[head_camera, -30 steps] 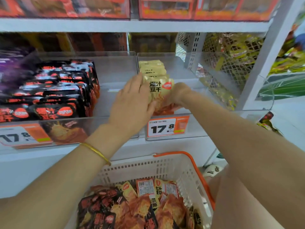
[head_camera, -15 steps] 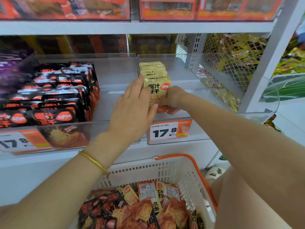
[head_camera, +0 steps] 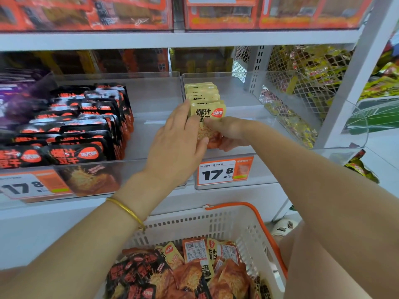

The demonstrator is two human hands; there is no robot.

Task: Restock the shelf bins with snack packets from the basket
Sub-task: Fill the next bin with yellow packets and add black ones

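1. Two hands at frame centre: your left hand [head_camera: 177, 145] presses straight, closed-together fingers against the yellow packet [head_camera: 208, 114], left edge.
2. Your right hand [head_camera: 230, 133] pinches its lower part, fingers curled.
3. Yellow packet stands upright in the clear bin [head_camera: 267, 169], above the basket [head_camera: 226, 223].

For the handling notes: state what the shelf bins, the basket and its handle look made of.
Shelf bins: clear rigid plastic, likely acrylic, glossy; a packet shows through one front wall. Basket: white moulded plastic, matt, with slotted walls. Handle: orange, smooth; plastic or coated wire, cannot tell which.
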